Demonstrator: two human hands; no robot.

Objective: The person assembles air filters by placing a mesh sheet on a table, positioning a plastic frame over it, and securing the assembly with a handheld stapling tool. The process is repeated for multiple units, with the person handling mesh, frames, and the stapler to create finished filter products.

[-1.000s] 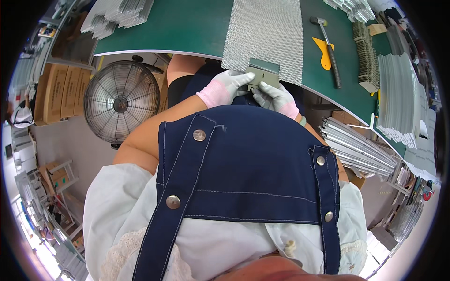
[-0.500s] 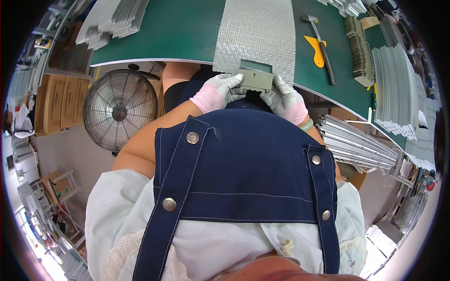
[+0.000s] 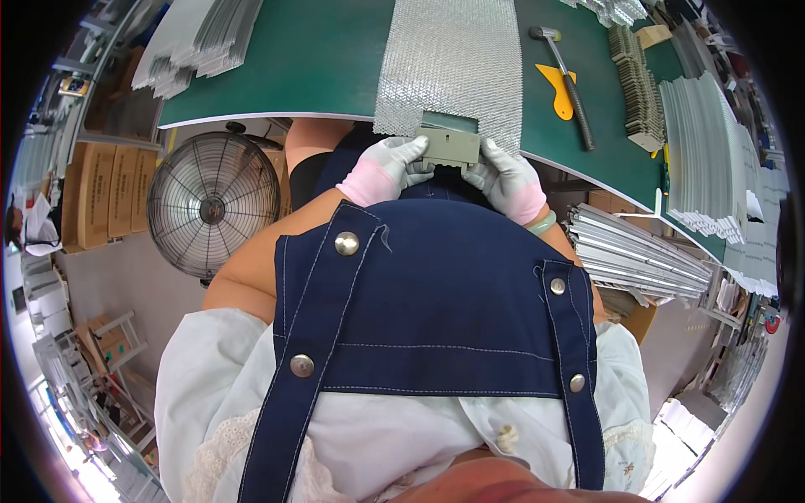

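Observation:
My left hand [image 3: 379,170] and my right hand [image 3: 509,181], in white gloves with pink cuffs, are closed on opposite ends of a grey-green notched plate [image 3: 451,147]. My thumbs lie on its near face, and the other fingers are partly hidden behind and under it. The plate is at the bench's front edge, by a rectangular cutout in a silvery mesh-textured sheet [image 3: 450,59]. Whether plate and sheet touch, I cannot tell. The sheet lies on the green bench top [image 3: 314,63] and hangs slightly over its edge.
Right of the sheet lie a hammer [image 3: 579,111] and a yellow scraper [image 3: 553,87]. Beyond them stand a row of similar grey-green plates [image 3: 635,92] and stacked pale strips [image 3: 703,142]. More silvery strips [image 3: 205,38] lie at the left. A floor fan [image 3: 213,210] stands below the bench.
The whole view has shifted slightly, with the bench and its contents a little further left. Both hands keep hold of the plate, at nearly the same place by the cutout.

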